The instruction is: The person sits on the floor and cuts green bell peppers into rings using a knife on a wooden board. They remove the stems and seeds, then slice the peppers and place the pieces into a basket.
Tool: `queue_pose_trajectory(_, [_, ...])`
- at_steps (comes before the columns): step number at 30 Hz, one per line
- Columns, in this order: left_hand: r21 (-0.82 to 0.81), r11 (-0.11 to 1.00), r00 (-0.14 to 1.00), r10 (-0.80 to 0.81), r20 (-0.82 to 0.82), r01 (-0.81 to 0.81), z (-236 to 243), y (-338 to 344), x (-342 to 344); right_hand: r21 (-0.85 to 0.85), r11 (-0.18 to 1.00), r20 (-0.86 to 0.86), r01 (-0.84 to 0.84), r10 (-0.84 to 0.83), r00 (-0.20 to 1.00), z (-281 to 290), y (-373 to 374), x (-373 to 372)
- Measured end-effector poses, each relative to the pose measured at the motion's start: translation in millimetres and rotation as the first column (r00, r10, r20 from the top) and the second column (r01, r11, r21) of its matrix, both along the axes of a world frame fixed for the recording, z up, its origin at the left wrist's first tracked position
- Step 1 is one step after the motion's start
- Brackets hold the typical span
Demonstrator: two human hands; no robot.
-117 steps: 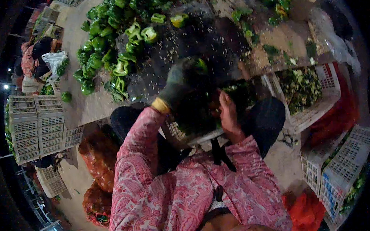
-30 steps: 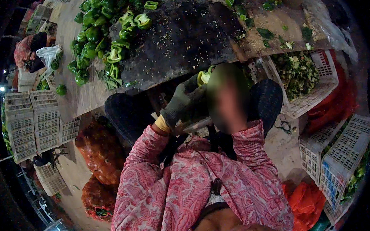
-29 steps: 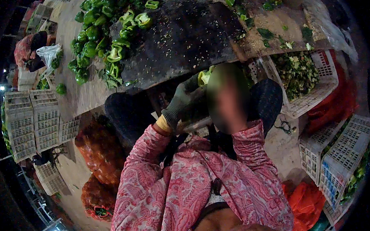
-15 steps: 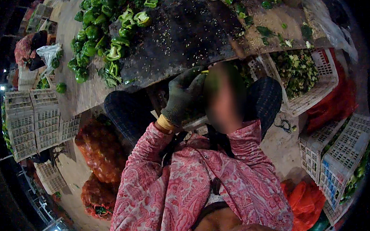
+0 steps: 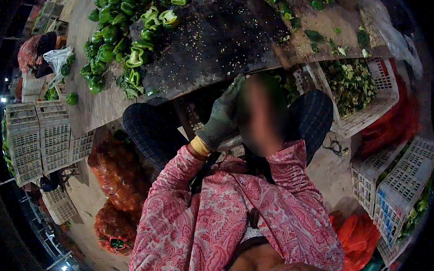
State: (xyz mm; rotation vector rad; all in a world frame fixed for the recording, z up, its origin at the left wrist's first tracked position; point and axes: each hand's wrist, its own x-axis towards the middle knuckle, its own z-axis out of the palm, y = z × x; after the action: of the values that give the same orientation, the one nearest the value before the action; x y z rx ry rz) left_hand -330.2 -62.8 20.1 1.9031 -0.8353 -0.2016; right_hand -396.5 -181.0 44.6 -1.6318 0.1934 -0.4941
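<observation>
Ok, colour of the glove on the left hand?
Dark grey-green glove, with a yellow band at the wrist; seen best in the head view.

Smooth green peppers are gleaming beside a matt dark sheet, a knitted cloth glove is looking rough, and crinkled plastic film is shining.

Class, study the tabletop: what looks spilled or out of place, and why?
Pale bits, probably seeds, lie strewn over the dark board, and loose leaves litter the table to its right; both look stray, unlike the heaped peppers.
</observation>
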Motion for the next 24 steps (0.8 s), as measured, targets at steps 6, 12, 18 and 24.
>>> queue_pose_trajectory(6, [-0.002, 1.0, 0.996, -0.004, 0.094, 0.004, -2, 0, 0, 0.183, 0.982, 0.012, 0.053, -0.056, 0.998, -5, 10, 9])
queue_pose_trajectory(12, [-0.264, 0.948, 0.963, 0.114, -0.243, -0.178, 11, -12, -4, 0.225, 0.957, 0.011, 0.182, -0.189, 0.982, -4, 17, 22])
queue_pose_trajectory(18, [-0.39, 0.682, 0.591, 0.077, -0.803, -0.619, -45, 0, 9, -0.135, 0.963, 0.075, 0.233, -0.225, 0.971, -38, 8, 32])
queue_pose_trajectory(24, [-0.479, 0.508, 0.297, -0.4, -0.867, -0.716, 0, 22, 25, 0.946, 0.323, -0.032, 0.012, 0.056, 0.998, -66, 2, 30])
